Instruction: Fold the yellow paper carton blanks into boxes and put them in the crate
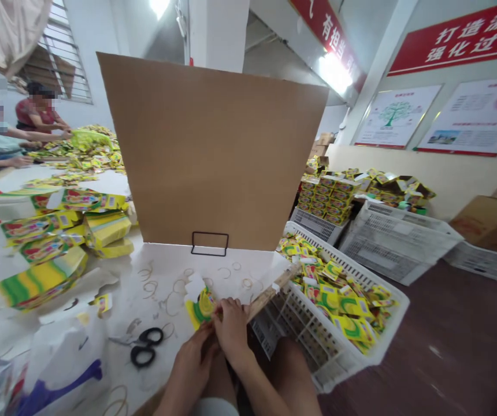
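At the table's near edge, my left hand (195, 357) has its fingers curled against the near end of a small yellow-green carton (203, 304) with white flaps standing out at its far end. My right hand (232, 330) is bent over my left fingertips, right beside the carton. Its fingers are closed, and what lies between them is hidden. Black-handled scissors (144, 346) lie left of my hands. Loose rubber bands (179, 286) are scattered beyond the carton.
A tall cardboard panel (218, 156) stands across the table behind a black wire stand (209, 244). Flattened cartons (40, 271) pile up on the left. At right, a white crate (387, 341) holds yellow sachets (339, 297). Two people sit at far left.
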{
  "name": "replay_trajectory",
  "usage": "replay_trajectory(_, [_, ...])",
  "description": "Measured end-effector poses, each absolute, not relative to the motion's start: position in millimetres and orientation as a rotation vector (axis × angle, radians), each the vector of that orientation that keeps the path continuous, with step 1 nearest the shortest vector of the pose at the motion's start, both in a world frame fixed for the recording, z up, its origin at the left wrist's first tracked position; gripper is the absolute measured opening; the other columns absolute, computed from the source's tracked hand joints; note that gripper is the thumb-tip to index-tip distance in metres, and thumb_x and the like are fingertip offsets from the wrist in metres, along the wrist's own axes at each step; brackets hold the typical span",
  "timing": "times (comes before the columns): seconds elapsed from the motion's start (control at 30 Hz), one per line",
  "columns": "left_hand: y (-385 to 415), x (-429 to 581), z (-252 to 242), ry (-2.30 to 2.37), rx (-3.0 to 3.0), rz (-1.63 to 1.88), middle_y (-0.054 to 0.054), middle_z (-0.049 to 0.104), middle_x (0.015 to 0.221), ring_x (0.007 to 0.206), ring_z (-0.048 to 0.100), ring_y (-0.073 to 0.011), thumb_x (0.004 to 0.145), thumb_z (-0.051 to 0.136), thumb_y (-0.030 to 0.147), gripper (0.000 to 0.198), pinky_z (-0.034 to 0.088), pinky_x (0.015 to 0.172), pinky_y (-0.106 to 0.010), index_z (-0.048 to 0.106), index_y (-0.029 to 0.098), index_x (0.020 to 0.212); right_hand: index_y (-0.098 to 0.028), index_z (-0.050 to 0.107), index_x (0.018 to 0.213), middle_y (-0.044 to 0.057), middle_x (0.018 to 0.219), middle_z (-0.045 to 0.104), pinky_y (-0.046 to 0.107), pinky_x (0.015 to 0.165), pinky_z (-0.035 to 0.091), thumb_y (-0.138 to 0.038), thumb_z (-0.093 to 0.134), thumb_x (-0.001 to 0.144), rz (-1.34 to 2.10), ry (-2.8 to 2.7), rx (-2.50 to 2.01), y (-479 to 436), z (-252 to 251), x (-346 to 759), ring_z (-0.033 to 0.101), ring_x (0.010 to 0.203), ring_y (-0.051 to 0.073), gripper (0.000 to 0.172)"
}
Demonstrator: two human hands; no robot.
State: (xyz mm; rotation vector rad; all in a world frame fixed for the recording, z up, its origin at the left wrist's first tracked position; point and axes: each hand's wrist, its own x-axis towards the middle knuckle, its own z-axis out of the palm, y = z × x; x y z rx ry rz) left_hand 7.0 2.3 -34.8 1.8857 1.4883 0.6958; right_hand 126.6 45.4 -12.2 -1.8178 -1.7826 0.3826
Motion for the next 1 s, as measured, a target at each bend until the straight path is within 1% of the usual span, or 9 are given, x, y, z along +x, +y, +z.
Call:
replay_trajectory(0.1, [3.9,6.9,-34.8,1.474,1.913,0.685,-0.010,0.051,0.133,0.126,0.045,-0.0212,0.082,0.038,0.021,0.050,0.031,0.110,-0.038,0.054,0.006,0.127,-0.017,0.065,0.098,0.007,0.104,0.060,0.042,0.090,0.028,-0.020,0.063,0.079,0.379,-1.767,-1.875,43.5,-12.0,122.7,0.049,0.103,0.027,0.020])
replay_trajectory(0.23, [4.1,6.9,-30.1,1.471,1.901,0.680,-0.011,0.052,0.131,0.126,0.046,-0.0224,0.080,0.038,0.021,0.050,0.031,0.110,-0.039,0.056,0.006,0.124,-0.018,0.067,0.090,0.006,0.099,0.061,0.042,0.089,0.029,-0.017,0.060,0.079,0.417,-1.776,-1.899,47.0,-10.4,118.5,0.051,0.101,0.025,0.013])
replay_trajectory(0.37, [3.6,7.1,-27.9,1.460,1.900,0.694,-0.013,0.053,0.130,0.125,0.047,-0.0235,0.080,0.038,0.023,0.051,0.033,0.109,-0.039,0.056,0.004,0.124,-0.013,0.065,0.100,0.010,0.102,0.061,0.044,0.091,0.029,-0.018,0.065,0.075,0.442,-1.735,-1.959,50.3,-9.1,117.1,0.052,0.103,0.029,0.025])
replay_trajectory(0.63, [3.7,6.0,-33.1,1.472,1.906,0.673,-0.012,0.051,0.132,0.126,0.046,-0.0227,0.080,0.038,0.025,0.054,0.030,0.110,-0.039,0.054,0.003,0.127,-0.013,0.065,0.098,0.011,0.103,0.061,0.043,0.090,0.030,-0.016,0.062,0.075,0.464,-1.690,-1.973,57.3,-10.6,120.5,0.051,0.104,0.029,0.024])
replay_trajectory(0.7, [3.5,6.3,-31.7,1.477,1.887,0.688,-0.012,0.051,0.132,0.126,0.046,-0.0230,0.080,0.039,0.025,0.053,0.030,0.110,-0.040,0.054,0.003,0.126,-0.015,0.066,0.090,0.008,0.098,0.064,0.042,0.089,0.030,-0.013,0.057,0.077,0.489,-1.695,-1.950,57.3,-12.4,120.4,0.054,0.100,0.027,0.016])
replay_trajectory(0.77, [3.4,6.8,-30.2,1.471,1.874,0.730,-0.012,0.053,0.130,0.125,0.047,-0.0237,0.079,0.041,0.025,0.052,0.032,0.109,-0.040,0.056,0.004,0.124,-0.018,0.066,0.085,0.003,0.090,0.065,0.038,0.089,0.031,-0.009,0.053,0.078,0.531,-1.713,-1.910,55.2,-13.6,118.9,0.057,0.094,0.021,0.018])
replay_trajectory(0.83, [3.3,7.1,-29.6,1.465,1.867,0.763,-0.013,0.055,0.128,0.123,0.049,-0.0243,0.077,0.042,0.023,0.051,0.034,0.108,-0.040,0.057,0.004,0.123,-0.019,0.066,0.090,0.002,0.092,0.066,0.037,0.090,0.031,-0.008,0.052,0.077,0.543,-1.708,-1.893,52.3,-13.4,116.7,0.057,0.094,0.020,0.022])
replay_trajectory(0.9, [3.2,7.1,-29.7,1.463,1.864,0.774,-0.015,0.054,0.128,0.122,0.050,-0.0248,0.077,0.042,0.022,0.051,0.035,0.107,-0.040,0.057,0.004,0.122,-0.017,0.065,0.101,0.006,0.102,0.063,0.040,0.092,0.030,-0.012,0.057,0.077,0.520,-1.684,-1.912,50.4,-11.7,115.0,0.054,0.102,0.024,0.026])
replay_trajectory(1.0, [2.6,6.8,-30.4,1.466,1.860,0.778,-0.015,0.054,0.128,0.122,0.050,-0.0245,0.078,0.042,0.023,0.050,0.035,0.107,-0.039,0.058,0.005,0.121,-0.014,0.066,0.099,0.012,0.107,0.060,0.045,0.092,0.029,-0.015,0.063,0.072,0.508,-1.674,-1.932,51.6,-9.3,114.6,0.050,0.107,0.031,0.027])
